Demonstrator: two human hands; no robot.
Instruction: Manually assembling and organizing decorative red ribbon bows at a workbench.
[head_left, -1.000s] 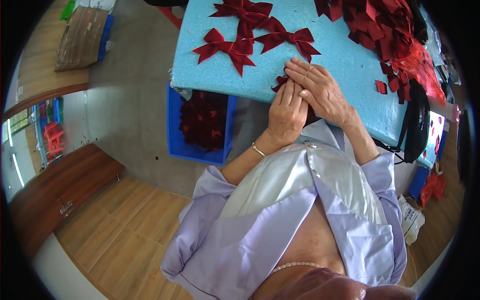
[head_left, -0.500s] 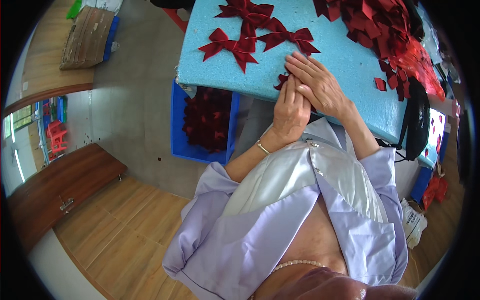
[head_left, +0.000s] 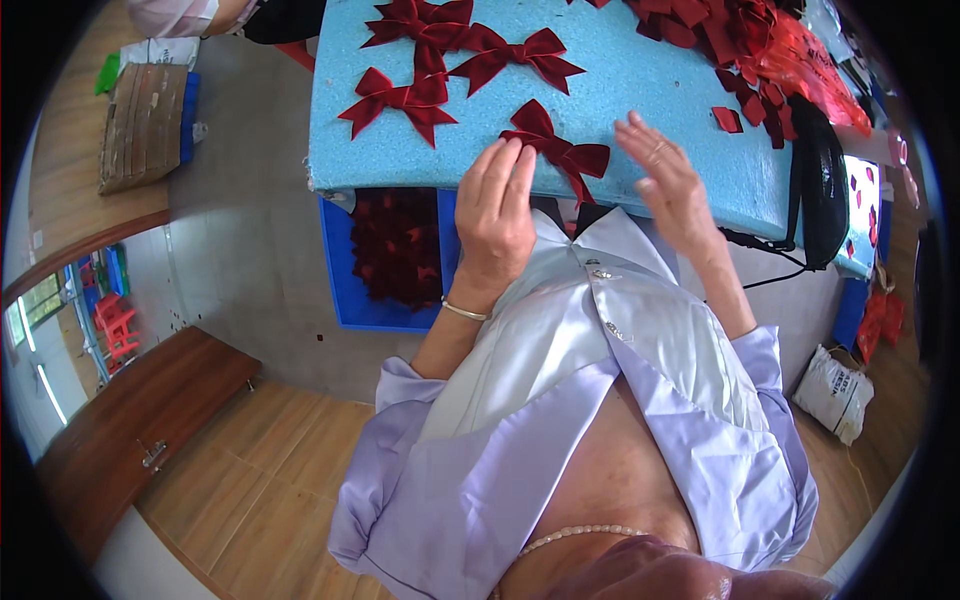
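A dark red velvet bow (head_left: 562, 152) lies at the near edge of the light blue table (head_left: 630, 88), one tail hanging toward the edge. At its left end are the fingertips of my left hand (head_left: 497, 212), fingers stretched out side by side; the thumb is hidden. My right hand (head_left: 672, 188) is raised to the right of the bow, fingers apart and holding nothing. Farther left lie more red bows: one nearest the left edge (head_left: 400, 103), one at the back (head_left: 425, 28) and one between them and my hands (head_left: 518, 58).
A heap of red fabric pieces (head_left: 715, 30) and a red plastic bag (head_left: 812, 72) fill the far right. A black bag (head_left: 826, 190) hangs at the right edge. Below the table's left side stands a blue bin (head_left: 335, 270) of dark red pieces. A person (head_left: 175, 15) shows at upper left.
My hands, earlier pressed together over a red piece, have parted, left hand leftward and right hand rightward. The bow between them is now uncovered. The whole view has shifted slightly.
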